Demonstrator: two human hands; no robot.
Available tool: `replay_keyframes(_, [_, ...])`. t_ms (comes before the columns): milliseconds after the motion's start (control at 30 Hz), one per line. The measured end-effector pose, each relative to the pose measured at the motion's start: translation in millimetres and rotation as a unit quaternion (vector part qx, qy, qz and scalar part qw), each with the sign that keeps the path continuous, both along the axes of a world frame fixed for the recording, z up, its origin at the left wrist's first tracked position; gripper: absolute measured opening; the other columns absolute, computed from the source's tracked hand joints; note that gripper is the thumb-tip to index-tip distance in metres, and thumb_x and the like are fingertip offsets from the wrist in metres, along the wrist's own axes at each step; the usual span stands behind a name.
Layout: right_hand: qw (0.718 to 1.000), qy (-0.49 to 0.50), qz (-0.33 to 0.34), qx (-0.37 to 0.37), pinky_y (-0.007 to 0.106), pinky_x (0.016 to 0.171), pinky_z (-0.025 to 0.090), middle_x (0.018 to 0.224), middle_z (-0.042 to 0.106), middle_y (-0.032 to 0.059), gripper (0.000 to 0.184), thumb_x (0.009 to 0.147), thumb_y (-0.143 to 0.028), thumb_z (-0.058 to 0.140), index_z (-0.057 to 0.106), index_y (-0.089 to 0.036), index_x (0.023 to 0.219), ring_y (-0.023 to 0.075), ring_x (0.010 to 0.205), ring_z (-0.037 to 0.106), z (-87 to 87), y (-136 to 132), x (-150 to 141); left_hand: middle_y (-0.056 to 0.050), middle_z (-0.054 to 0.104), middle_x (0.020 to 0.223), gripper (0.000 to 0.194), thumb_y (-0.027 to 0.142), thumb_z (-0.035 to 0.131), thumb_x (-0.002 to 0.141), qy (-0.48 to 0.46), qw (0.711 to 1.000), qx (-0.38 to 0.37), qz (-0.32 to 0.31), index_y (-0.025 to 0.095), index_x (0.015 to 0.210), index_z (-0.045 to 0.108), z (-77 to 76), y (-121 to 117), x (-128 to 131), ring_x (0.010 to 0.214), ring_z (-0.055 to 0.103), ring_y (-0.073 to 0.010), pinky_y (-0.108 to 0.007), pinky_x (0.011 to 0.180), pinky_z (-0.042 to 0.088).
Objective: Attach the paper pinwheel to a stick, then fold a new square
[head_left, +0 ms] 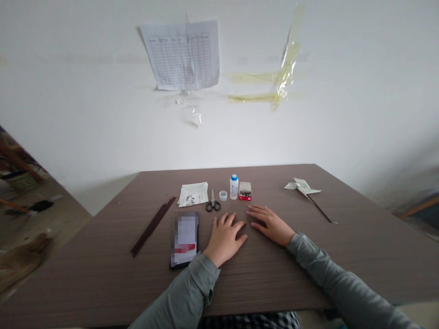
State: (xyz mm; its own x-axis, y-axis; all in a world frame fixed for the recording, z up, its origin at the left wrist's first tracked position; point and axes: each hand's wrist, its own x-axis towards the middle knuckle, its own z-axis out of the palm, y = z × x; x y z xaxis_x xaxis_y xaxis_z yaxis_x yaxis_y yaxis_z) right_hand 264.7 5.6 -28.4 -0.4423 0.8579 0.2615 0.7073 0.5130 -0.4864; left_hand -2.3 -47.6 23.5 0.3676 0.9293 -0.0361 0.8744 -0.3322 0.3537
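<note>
Brown wood-grain table (260, 283) set against a white wall (103, 119); left hand (224, 237) palm down on it, fingers spread wide, holding nothing; right hand (272, 226) also palm down, fingers pointing left, fairly close together with the thumb apart, holding nothing; the fingertips of the two are near each other, not touching; both sleeves grey-green.

Nearest the left hand: phone (185, 237), lying face up just to its left, display partly blurred; scissors (213, 205), flat, black handles toward the hands, blades toward the wall, slightly open or closed cannot be told.

Beyond the fingertips, left to right: papers (193, 195), a small overlapping stack, printed figure on the top one; scissors as noted; cup (222, 196), small, whitish, translucent; bottle (233, 188), upright, white with blue cap; box (244, 192), red front, lid raised, small pieces inside, too small to identify; bottle stands between cup and box.

Farther out, left: sticks (153, 227), dark brown thin bundle, lying diagonally beyond the phone; farther out, right: pinwheel (303, 187), pale folded blades, dark stem angled toward the near right.

On the wall: sheet (183, 57), printed table, taped up, lower edge creased; yellowish tape (283, 82) to its right.
</note>
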Motion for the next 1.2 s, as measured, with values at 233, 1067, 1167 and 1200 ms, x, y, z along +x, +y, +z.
replay_keyframes(233, [1.0,-0.012,-0.002,-0.021,0.076,0.15,0.054,0.182,0.084,0.0079,0.049,0.116,-0.051,0.077,0.094,-0.043,0.161,0.0469,0.174,0.075,2.1,-2.6,-4.5,-0.015,0.065,0.201,0.051,0.035,0.085,0.121,-0.003,1.0,0.003,-0.005,0.035,0.172,0.087,-1.3,0.6,-1.1,0.19,0.054,-0.0524,-0.087,0.159,0.038])
replay_keyframes(1067, [0.999,-0.034,0.013,-0.04,0.081,0.156,0.046,0.193,0.074,0.0134,0.052,0.122,-0.05,0.077,0.087,-0.037,0.172,0.045,0.182,0.067,-7.6,8.1,3.6,-0.012,0.096,0.158,0.032,0.031,0.079,0.12,-0.034,0.994,0.065,0.077,0.028,0.146,0.097,40.0,64.2,-96.0,0.152,0.09,-0.0359,-0.047,0.137,0.067])
replay_keyframes(1167, [0.998,-0.044,0.015,-0.041,0.081,0.156,0.046,0.195,0.073,0.0126,0.053,0.124,-0.051,0.075,0.086,-0.038,0.174,0.043,0.184,0.066,-7.3,8.1,3.4,-0.013,0.097,0.157,0.03,0.03,0.08,0.116,-0.047,0.99,0.09,0.102,0.025,0.139,0.099,38.1,95.3,-124.7,0.155,0.089,-0.0364,-0.045,0.138,0.067])
replay_keyframes(1200, [0.998,-0.047,0.014,-0.042,0.08,0.156,0.045,0.195,0.072,0.0128,0.053,0.124,-0.05,0.075,0.085,-0.038,0.175,0.0426,0.184,0.065,-6.7,7.7,3.1,-0.013,0.097,0.156,0.029,0.03,0.081,0.114,-0.048,0.989,0.088,0.104,0.025,0.137,0.099,36.0,105.0,-131.5,0.155,0.089,-0.0365,-0.045,0.138,0.067])
